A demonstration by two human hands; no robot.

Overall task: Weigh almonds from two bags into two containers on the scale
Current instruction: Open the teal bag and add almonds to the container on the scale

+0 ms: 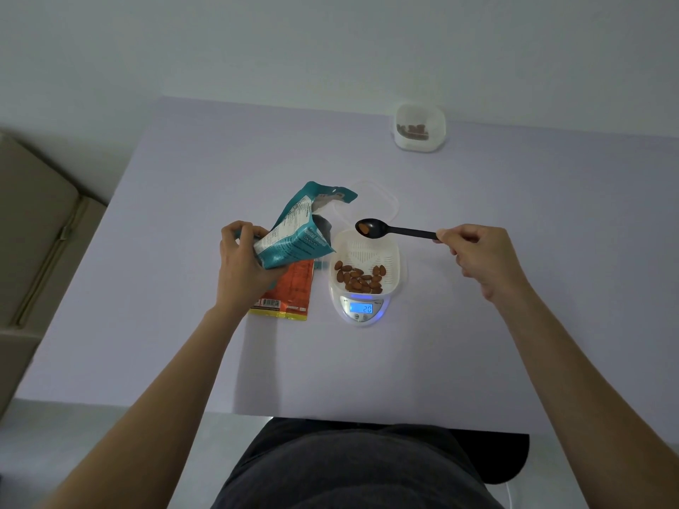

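My left hand (pixel 245 262) grips an open teal almond bag (pixel 297 233), tilted with its mouth toward the right. An orange bag (pixel 292 293) lies flat on the table under it. My right hand (pixel 477 257) pinches the handle of a black spoon (pixel 395 230) that carries one almond over the far rim of a white container (pixel 395 268). That container holds several almonds (pixel 360 279) and sits on a small white scale (pixel 362 310) whose blue display reads 20.
A second white container (pixel 420 128) with almonds in it stands at the table's far right. A clear lid (pixel 385 202) lies just behind the scale. The lilac table (pixel 183 251) ends near my body; a beige cushion (pixel 33 222) is off to the left.
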